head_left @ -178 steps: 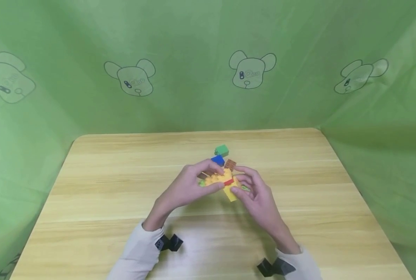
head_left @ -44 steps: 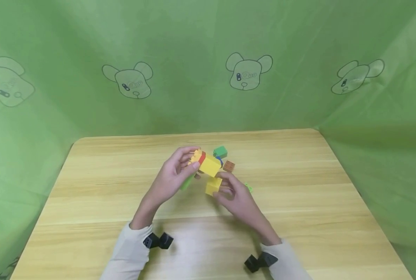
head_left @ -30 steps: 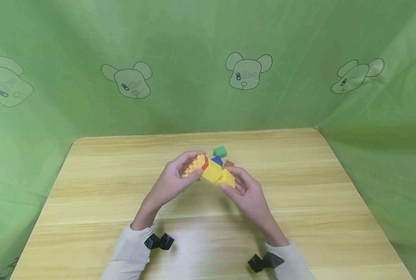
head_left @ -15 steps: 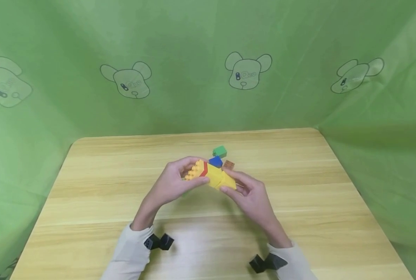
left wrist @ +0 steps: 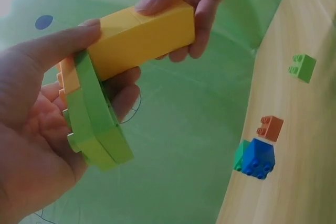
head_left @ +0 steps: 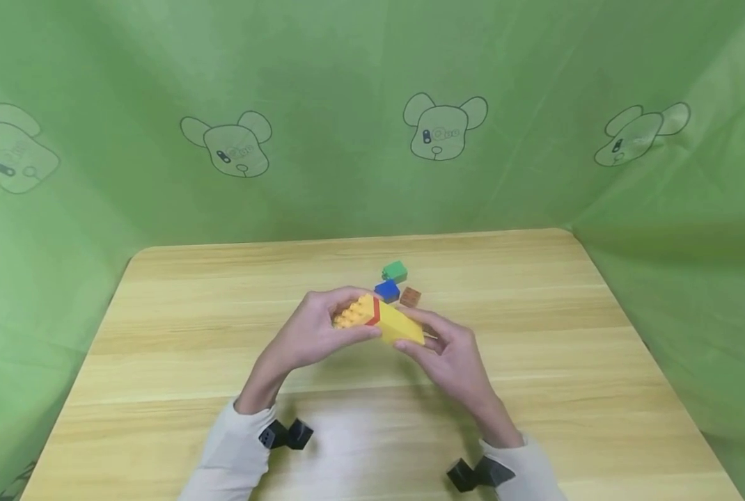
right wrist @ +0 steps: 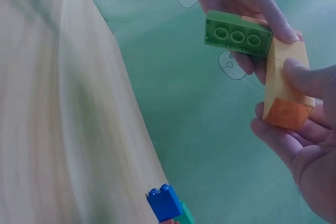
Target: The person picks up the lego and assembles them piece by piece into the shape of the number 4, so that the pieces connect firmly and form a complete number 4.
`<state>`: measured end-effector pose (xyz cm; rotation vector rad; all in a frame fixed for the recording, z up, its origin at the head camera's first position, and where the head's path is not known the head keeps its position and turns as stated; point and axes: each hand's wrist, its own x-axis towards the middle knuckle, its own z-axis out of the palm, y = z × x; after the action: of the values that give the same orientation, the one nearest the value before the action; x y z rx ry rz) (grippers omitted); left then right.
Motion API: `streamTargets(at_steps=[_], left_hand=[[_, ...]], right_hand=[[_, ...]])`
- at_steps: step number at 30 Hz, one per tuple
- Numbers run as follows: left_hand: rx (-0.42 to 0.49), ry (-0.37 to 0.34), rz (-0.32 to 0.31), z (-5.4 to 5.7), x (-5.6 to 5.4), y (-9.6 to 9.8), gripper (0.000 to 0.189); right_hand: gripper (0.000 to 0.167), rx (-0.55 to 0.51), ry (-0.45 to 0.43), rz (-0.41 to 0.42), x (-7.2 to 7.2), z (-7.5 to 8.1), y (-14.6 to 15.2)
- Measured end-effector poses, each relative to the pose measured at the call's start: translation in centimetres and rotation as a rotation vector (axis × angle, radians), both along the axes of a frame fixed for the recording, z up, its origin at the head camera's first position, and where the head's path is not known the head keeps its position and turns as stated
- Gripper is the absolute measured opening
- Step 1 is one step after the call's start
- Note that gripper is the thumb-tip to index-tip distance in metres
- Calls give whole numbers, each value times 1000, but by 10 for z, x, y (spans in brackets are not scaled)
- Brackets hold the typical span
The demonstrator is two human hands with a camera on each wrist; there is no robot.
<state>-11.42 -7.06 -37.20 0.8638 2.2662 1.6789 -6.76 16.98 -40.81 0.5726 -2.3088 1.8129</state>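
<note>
My left hand (head_left: 306, 330) holds a toy building-brick assembly above the table. Its studded yellow-orange end (head_left: 354, 313) faces left, with a red layer (head_left: 375, 311) beside it. Light green bricks (left wrist: 100, 124) stick out from this end in the left wrist view; the head view hides them. From the red layer runs a yellow column. My right hand (head_left: 457, 355) pinches the yellow brick (left wrist: 168, 24) at the column's far end between thumb and fingers. That brick sits in line with its yellow neighbour, a thin seam between them. Its hollow underside (right wrist: 287, 114) faces outward in the right wrist view.
On the wooden table (head_left: 191, 348), beyond the hands, lie a blue brick (head_left: 386, 290), a brown brick (head_left: 411, 297) and a green brick (head_left: 395, 271). A light green brick (left wrist: 303, 67) lies apart from them. A green curtain (head_left: 335, 188) hangs behind the table.
The yellow brick in my right hand was apart from the assembly, then met its end at an angle. Now it lines up with the column. Both hands have shifted slightly right since 1.5 s ago.
</note>
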Motion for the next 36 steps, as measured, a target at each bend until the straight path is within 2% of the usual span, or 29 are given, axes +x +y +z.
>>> streamTargets(at_steps=[4,7,10,16,20,24,27,29,32,36], left_hand=[[-64,30,-8,-3,0,0,43],[-86,44,-21,-8,1,1,41],[-116,57,-32,-12,3,2,42],[-192,71,-33,-14,6,4,62],[-150,69,4,-14,7,-3,69],[-60,173,49,-18,7,-8,57],[16,276,67,-22,6,-7,40],[64,318,76,-24,6,-5,34],[108,346,84,-26,6,-3,32],[132,328,98,-26,7,-2,31]], right_hand=[[44,112,-61,46,1,-4,1],[51,249,-26,102,2,-7,3],[63,312,19,137,3,-9,3],[83,225,-28,215,5,-12,0],[82,159,-47,205,5,-12,1],[77,81,-62,155,5,-9,6],[74,24,-74,167,6,-6,9],[72,5,-77,187,6,-4,10],[72,-3,-85,203,6,-2,10],[71,-4,-92,205,7,0,10]])
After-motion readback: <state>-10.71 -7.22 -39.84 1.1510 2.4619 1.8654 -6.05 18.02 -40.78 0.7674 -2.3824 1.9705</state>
